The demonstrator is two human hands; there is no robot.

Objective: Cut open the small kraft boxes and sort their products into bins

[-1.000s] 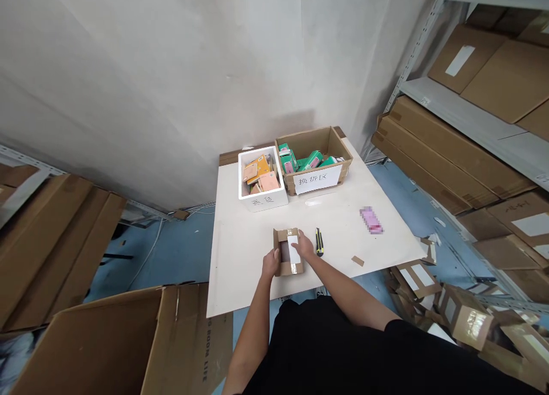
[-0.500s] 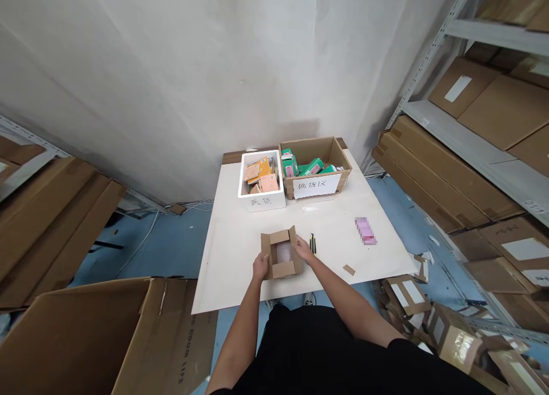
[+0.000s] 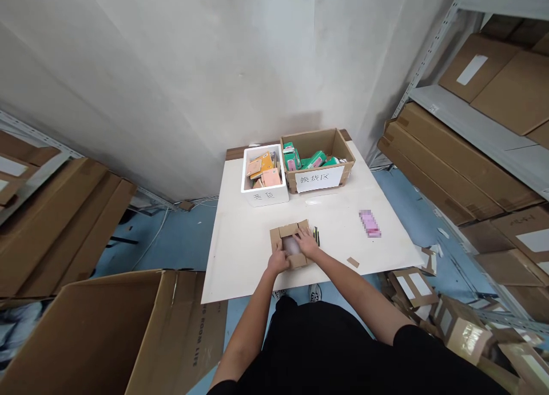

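A small brown cardboard box (image 3: 288,232) lies open on the white table (image 3: 240,252), flaps spread, with something pale and wrapped inside. My left hand (image 3: 278,262) grips the box's near left edge. My right hand (image 3: 307,242) reaches over the right flap with its fingers going into the box, onto the pale item. A yellow and black utility knife (image 3: 316,235) lies just right of the box, partly hidden by my right hand.
At the table's back stand a white foam bin (image 3: 264,196) of orange packets and a labelled cardboard box (image 3: 319,180) of green packets. A pink item (image 3: 369,223) and a tape scrap (image 3: 353,262) lie to the right. A large open carton (image 3: 107,332) sits lower left; shelves of cartons flank both sides.
The small box was shut with a white label on top; its flaps are now open. My right hand has moved from the flap into the box.
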